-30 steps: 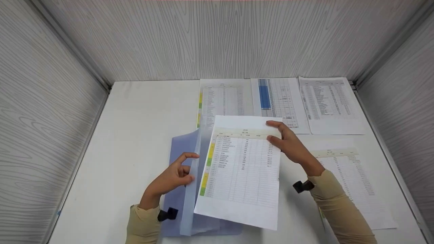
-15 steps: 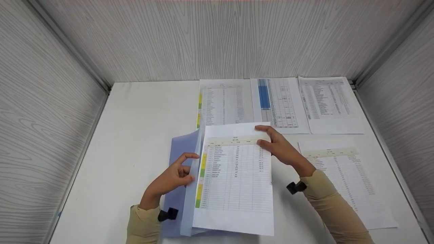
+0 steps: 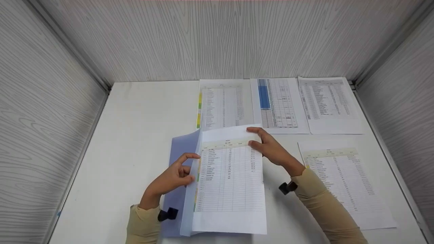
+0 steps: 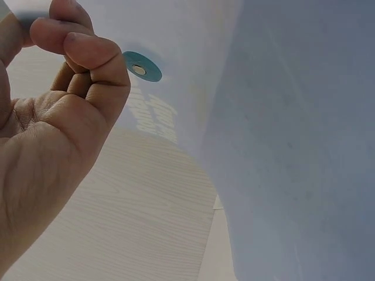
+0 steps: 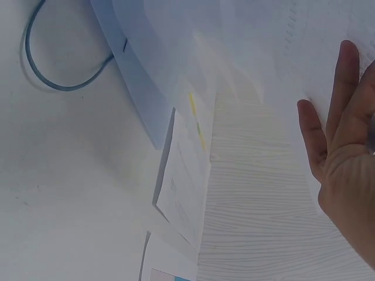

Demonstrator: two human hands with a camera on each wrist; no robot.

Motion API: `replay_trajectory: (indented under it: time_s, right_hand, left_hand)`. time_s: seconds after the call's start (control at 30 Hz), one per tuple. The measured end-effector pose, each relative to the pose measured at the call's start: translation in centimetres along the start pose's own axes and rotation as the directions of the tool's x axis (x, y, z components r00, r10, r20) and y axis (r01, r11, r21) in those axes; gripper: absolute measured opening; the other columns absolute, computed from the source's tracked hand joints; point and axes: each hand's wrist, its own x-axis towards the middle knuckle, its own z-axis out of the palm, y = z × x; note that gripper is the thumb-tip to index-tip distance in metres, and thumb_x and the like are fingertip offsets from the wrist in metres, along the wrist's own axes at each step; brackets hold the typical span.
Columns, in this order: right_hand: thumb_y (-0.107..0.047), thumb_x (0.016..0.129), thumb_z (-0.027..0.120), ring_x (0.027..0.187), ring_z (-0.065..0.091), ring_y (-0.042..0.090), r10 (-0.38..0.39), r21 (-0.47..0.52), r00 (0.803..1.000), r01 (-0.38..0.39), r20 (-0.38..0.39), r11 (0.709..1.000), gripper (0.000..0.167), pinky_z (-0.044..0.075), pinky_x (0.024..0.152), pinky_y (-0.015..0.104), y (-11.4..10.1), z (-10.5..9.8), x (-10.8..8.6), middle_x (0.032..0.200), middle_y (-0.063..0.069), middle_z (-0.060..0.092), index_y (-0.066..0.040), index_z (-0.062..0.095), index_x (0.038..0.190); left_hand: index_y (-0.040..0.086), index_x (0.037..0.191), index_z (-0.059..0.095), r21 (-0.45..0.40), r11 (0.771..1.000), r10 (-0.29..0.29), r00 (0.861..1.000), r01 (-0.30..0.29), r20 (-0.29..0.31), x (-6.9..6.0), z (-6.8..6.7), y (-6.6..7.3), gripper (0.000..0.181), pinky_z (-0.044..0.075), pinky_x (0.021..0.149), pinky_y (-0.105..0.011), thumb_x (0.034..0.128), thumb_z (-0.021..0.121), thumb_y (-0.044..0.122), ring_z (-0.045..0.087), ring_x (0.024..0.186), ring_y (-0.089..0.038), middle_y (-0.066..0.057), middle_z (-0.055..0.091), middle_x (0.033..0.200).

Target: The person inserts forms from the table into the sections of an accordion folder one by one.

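Note:
A translucent blue plastic folder (image 3: 181, 149) stands partly opened at the front middle of the white table. My left hand (image 3: 173, 178) pinches the raised edge of its cover between thumb and fingers. In the left wrist view, a teal disc (image 4: 153, 72) with a metal centre sits on the folder near that hand. My right hand (image 3: 273, 150) grips a printed table sheet (image 3: 230, 195) by its upper right edge. The sheet's left edge, with coloured bars, lies behind the translucent cover. In the right wrist view, the right hand's fingers (image 5: 345, 76) lie against the sheet.
Along the back lie a colour-barred sheet (image 3: 222, 101), a sheet with a blue column (image 3: 281, 105) and a grey printed sheet (image 3: 327, 108). Another sheet (image 3: 349, 189) lies at right, partly under the right arm. A blue cord (image 5: 58, 89) loops from the folder. Panels wall the table.
My right hand has moved left and slightly down with the sheet, bringing its left edge behind the folder's cover. The sheet has straightened. My left hand has stayed in place on the cover.

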Motion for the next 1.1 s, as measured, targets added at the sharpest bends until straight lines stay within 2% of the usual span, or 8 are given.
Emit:
replay_trajectory:
  time_s: [0.2,0.33,0.53,0.73,0.93,1.1]
  right_hand:
    - [-0.013,0.100,0.047,0.096,0.066,0.019,-0.001,0.007,1.000,0.001,-0.009,1.000,0.055,0.056,0.074,0.032,0.4,0.8,1.1,0.134,0.024,0.048,-0.009,0.024,0.150]
    - [-0.023,0.100,0.050,0.097,0.066,0.019,-0.016,-0.002,0.999,0.016,0.033,1.000,0.060,0.056,0.076,0.033,0.6,1.1,1.3,0.135,0.024,0.047,-0.013,0.021,0.151]
    - [-0.027,0.097,0.056,0.094,0.068,0.018,-0.012,-0.016,0.991,0.014,0.130,1.000,0.072,0.056,0.068,0.031,0.7,0.9,-0.1,0.135,0.026,0.048,-0.018,0.011,0.152]
    - [-0.025,0.096,0.060,0.092,0.068,0.019,0.003,-0.055,0.983,0.007,0.183,0.998,0.076,0.056,0.063,0.031,0.6,1.1,-2.3,0.132,0.025,0.048,-0.018,0.007,0.151]
    - [-0.015,0.097,0.056,0.094,0.069,0.023,0.034,-0.015,0.980,-0.032,0.194,0.999,0.071,0.057,0.062,0.032,0.3,1.7,-3.5,0.133,0.023,0.050,-0.018,0.011,0.151]
    - [-0.010,0.097,0.055,0.094,0.068,0.022,0.022,-0.004,0.983,-0.022,0.185,1.000,0.068,0.056,0.060,0.029,0.0,2.3,-3.0,0.134,0.022,0.051,-0.018,0.014,0.150]
  left_hand:
    - [-0.004,0.139,0.019,-0.013,1.000,0.007,1.000,-0.007,0.013,0.0,0.0,-0.1,0.061,0.050,0.065,-0.023,0.0909,0.057,0.002,0.064,0.079,-0.012,-0.043,0.056,0.111]
    - [-0.004,0.138,0.021,-0.005,1.000,0.011,1.000,-0.010,0.012,0.1,0.1,-0.2,0.059,0.050,0.065,-0.023,0.0906,0.056,0.000,0.064,0.078,-0.012,-0.043,0.056,0.109]
    - [-0.005,0.138,0.021,0.006,1.000,0.017,1.000,-0.017,0.016,0.1,0.1,-0.2,0.059,0.049,0.064,-0.022,0.0909,0.056,0.000,0.062,0.076,-0.010,-0.043,0.056,0.107]
    - [-0.006,0.138,0.020,0.014,1.000,0.019,1.000,-0.019,0.020,0.2,0.1,-0.2,0.060,0.047,0.062,-0.023,0.0911,0.056,0.002,0.061,0.074,-0.009,-0.043,0.056,0.105]
    - [-0.004,0.139,0.020,0.008,1.000,-0.011,1.000,0.011,0.013,0.4,0.2,-0.2,0.061,0.049,0.064,-0.023,0.0910,0.056,0.002,0.062,0.076,-0.011,-0.041,0.058,0.107]
    - [-0.004,0.139,0.020,0.000,1.000,-0.009,1.000,0.009,0.018,0.3,0.3,-0.2,0.060,0.049,0.064,-0.023,0.0912,0.056,0.000,0.063,0.079,-0.012,-0.041,0.057,0.110]
